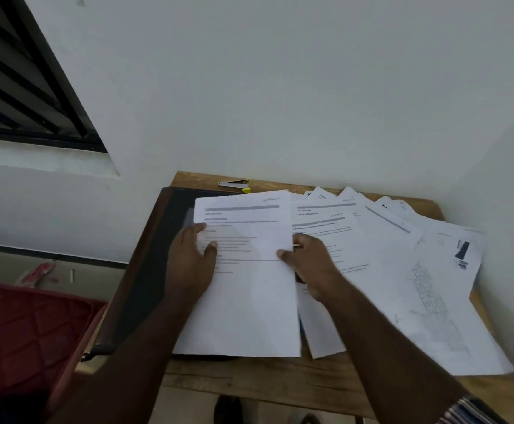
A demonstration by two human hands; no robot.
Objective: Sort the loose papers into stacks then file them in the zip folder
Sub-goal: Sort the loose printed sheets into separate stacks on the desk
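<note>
We see the left hand lying flat, fingers spread, on a printed sheet atop the dark zip folder at the worktop's left edge; the right hand pinches that sheet's right edge, loose papers fanned toward the right edge

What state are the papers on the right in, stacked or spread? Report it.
Spread. The loose papers fan out across the wooden table, overlapping at different angles with corners sticking out, unlike the sheet both hands hold.
</note>
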